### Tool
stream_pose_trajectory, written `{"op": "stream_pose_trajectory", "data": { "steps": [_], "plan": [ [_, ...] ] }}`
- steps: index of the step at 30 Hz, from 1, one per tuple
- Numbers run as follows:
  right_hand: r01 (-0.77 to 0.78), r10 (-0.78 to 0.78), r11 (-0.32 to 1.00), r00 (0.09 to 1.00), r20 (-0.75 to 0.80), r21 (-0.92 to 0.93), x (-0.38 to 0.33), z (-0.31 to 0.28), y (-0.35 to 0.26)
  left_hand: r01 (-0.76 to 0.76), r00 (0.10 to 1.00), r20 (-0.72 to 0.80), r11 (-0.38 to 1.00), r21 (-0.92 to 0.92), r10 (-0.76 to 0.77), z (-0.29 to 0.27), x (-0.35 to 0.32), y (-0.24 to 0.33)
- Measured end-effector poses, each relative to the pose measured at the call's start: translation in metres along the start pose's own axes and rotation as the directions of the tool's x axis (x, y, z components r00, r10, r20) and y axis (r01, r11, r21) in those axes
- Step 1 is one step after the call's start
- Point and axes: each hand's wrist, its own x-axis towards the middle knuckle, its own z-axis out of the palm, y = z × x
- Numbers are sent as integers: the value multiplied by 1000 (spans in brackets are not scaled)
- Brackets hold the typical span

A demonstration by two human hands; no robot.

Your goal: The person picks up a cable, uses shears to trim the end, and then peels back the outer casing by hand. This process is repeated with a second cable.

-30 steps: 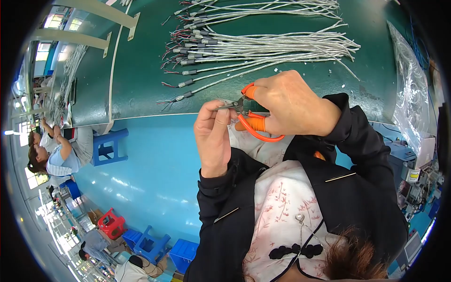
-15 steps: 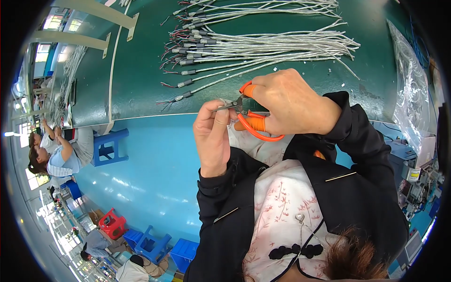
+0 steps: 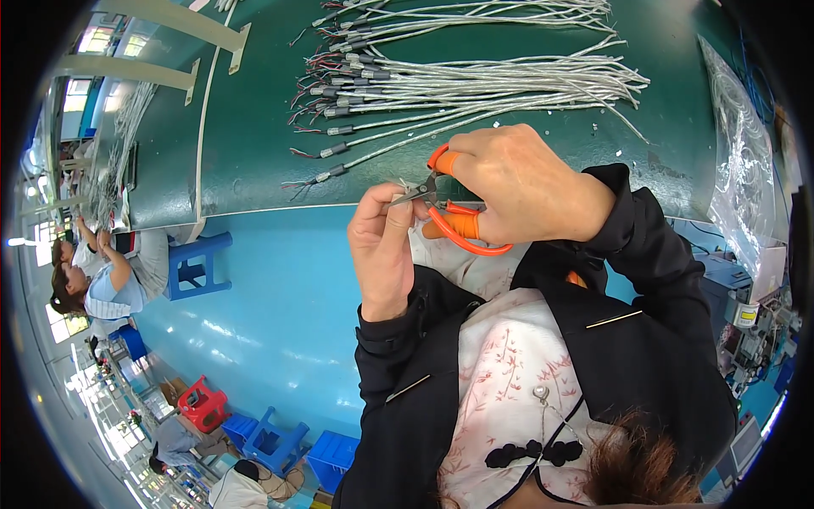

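My right hand (image 3: 530, 187), with orange covers on its fingers, is closed round the orange-handled scissors (image 3: 468, 244). Their dark blades point left and lie across the fingertips of my left hand (image 3: 383, 250). That left hand is pinched near the blades; a small pale end shows just above its fingertips, too small to name. Beyond both hands, silvery cables (image 3: 492, 83) with dark sleeves and thin stripped wires at their left ends lie in a bundle on the green table (image 3: 254, 144).
More cables (image 3: 475, 15) lie at the table's far edge. A clear plastic bag (image 3: 742, 153) is on the right. White scraps are scattered near the cables. Blue stools (image 3: 199, 267) and a red stool (image 3: 203, 405) stand on the blue floor at left, where other people sit.
The scissor blades have shifted slightly at my left fingertips, and they look a little further apart. Both hands stay nearly in place.
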Motion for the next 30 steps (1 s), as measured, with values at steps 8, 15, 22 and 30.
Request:
{"op": "stream_pose_trajectory", "data": {
  "steps": [8,15,22,30],
  "plan": [
    [-35,37,999,995,96,-26,-1,-3,-3,14,1000,-14,999,-37,-14,1,-2,1],
    [-53,55,998,996,77,-25,-1,1,-2,-24,997,-68,1000,2,25,9,-2,-1],
    [-15,15,1000,1000,10,-3,1,0,-1,-12,998,-54,1000,-11,12,6,-3,0],
    [-32,34,999,996,85,-20,-1,-4,-1,1,1000,-9,1000,-21,-1,4,-2,-1]
  ]
}}
